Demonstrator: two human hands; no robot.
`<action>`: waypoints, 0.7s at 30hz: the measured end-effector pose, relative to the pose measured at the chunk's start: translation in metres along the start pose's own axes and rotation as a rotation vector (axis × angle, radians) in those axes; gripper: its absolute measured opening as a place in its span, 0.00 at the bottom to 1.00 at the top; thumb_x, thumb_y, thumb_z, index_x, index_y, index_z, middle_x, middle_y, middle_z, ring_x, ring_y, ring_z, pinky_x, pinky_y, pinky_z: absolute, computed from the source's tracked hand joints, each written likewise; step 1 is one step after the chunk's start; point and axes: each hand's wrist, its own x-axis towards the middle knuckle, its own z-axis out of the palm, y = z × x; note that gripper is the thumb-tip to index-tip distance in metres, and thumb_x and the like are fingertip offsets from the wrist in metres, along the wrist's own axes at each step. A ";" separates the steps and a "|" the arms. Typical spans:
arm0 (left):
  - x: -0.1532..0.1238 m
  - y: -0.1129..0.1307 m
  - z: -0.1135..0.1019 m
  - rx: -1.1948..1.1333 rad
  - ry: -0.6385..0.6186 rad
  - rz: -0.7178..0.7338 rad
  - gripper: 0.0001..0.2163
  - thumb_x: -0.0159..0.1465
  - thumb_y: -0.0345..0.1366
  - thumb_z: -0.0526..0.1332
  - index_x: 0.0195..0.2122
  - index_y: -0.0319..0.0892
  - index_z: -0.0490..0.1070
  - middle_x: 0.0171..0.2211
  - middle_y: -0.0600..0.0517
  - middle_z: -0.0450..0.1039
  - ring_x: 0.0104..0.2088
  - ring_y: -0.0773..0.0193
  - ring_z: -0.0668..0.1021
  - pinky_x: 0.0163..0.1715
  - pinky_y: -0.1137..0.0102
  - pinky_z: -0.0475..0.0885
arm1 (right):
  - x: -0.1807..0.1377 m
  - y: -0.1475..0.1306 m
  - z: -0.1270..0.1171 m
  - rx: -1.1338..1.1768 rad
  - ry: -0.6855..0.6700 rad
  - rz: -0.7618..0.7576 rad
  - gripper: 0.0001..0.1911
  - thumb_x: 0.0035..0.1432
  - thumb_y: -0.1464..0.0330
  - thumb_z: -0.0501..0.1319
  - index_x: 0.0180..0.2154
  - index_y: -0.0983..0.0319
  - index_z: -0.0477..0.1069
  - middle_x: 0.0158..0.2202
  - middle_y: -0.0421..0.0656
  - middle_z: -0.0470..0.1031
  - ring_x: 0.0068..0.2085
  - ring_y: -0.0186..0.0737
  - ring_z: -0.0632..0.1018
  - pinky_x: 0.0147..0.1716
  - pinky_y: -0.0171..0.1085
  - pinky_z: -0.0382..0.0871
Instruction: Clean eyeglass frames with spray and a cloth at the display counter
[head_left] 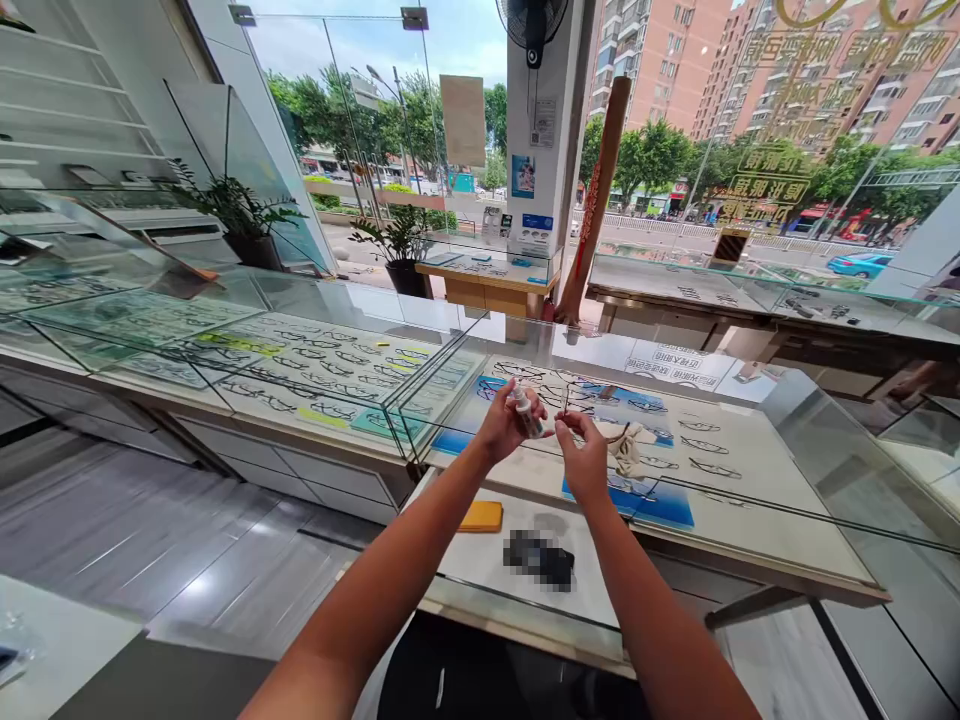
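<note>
My left hand is wrapped around a small clear spray bottle with a white top, tilted above the glass display counter. Close beside it, my right hand is closed in a pinch on a pair of glasses. Only thin dark parts of the glasses show; my fingers hide most of the frame. A crumpled beige cloth appears just right of my right hand; whether the hand touches it I cannot tell.
Rows of glasses lie inside the display case. Below my forearms, a yellow case and a blurred black object rest on a lower white surface. Another glass case extends left, and potted plants stand behind.
</note>
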 end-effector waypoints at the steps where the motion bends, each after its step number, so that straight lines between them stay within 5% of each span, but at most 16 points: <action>1: 0.000 0.001 0.000 -0.005 -0.007 0.000 0.27 0.66 0.66 0.57 0.29 0.44 0.67 0.28 0.51 0.67 0.32 0.60 0.76 0.31 0.65 0.79 | 0.000 -0.001 0.001 0.009 -0.006 0.001 0.16 0.66 0.55 0.64 0.46 0.60 0.79 0.47 0.49 0.85 0.49 0.50 0.83 0.54 0.48 0.76; 14: -0.001 0.005 -0.005 0.039 -0.096 -0.011 0.39 0.61 0.79 0.42 0.21 0.45 0.61 0.18 0.55 0.52 0.20 0.65 0.63 0.19 0.70 0.60 | -0.007 -0.009 0.005 0.057 -0.048 0.025 0.15 0.66 0.55 0.64 0.45 0.60 0.78 0.47 0.49 0.84 0.48 0.49 0.83 0.56 0.49 0.74; 21: 0.006 -0.012 -0.009 0.581 0.015 0.394 0.33 0.64 0.71 0.55 0.22 0.43 0.65 0.22 0.53 0.63 0.24 0.65 0.66 0.28 0.66 0.63 | -0.005 -0.009 0.004 0.160 -0.105 0.115 0.16 0.63 0.53 0.67 0.42 0.59 0.80 0.44 0.48 0.85 0.47 0.50 0.83 0.53 0.49 0.75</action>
